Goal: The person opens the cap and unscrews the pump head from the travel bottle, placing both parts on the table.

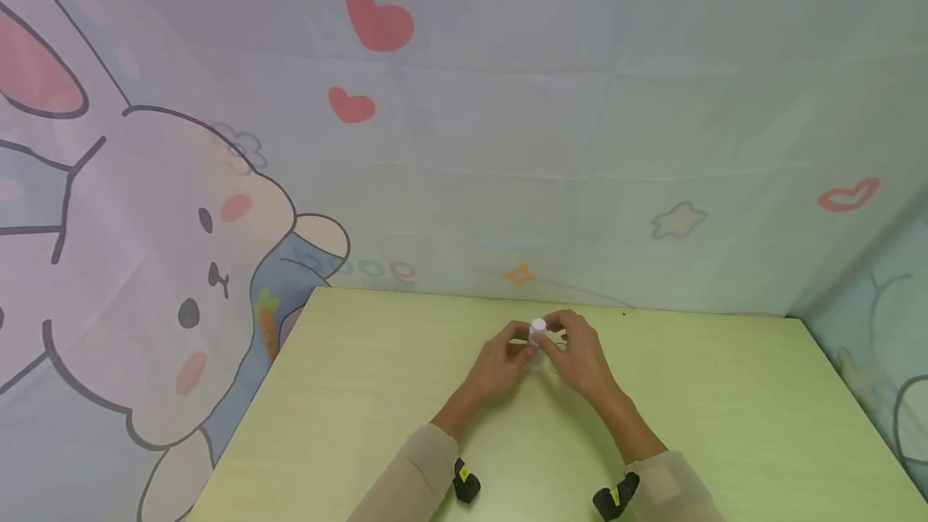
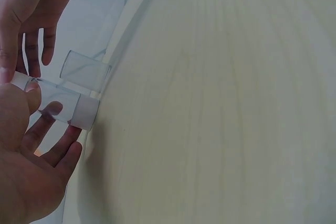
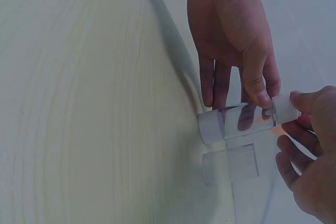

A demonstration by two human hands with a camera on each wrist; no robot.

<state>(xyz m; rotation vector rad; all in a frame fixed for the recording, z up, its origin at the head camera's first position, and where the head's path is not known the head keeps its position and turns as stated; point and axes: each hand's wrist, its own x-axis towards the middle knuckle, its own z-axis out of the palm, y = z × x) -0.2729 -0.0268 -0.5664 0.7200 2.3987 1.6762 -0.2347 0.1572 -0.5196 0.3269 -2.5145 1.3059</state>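
Note:
A small clear bottle (image 3: 244,121) with a white base band stands upright between the two hands. My left hand (image 1: 500,365) holds it round the clear body, thumb on one side and fingertips on the other. At the top, the thumb and fingers of my right hand (image 1: 580,357) pinch the white cap (image 3: 285,108). Beside the bottle, on the far right side of the table, stands a short clear plastic cylinder (image 2: 86,72), like an overcap; in the head view it is mostly hidden behind the right hand.
The pale yellow-green table (image 1: 348,393) ends at a hanging cloth backdrop (image 1: 507,127) with a cartoon rabbit and hearts, just behind the hands. A tiny dark speck (image 1: 624,314) lies near the back edge. Black wrist cameras (image 1: 466,483) sit by both sleeves.

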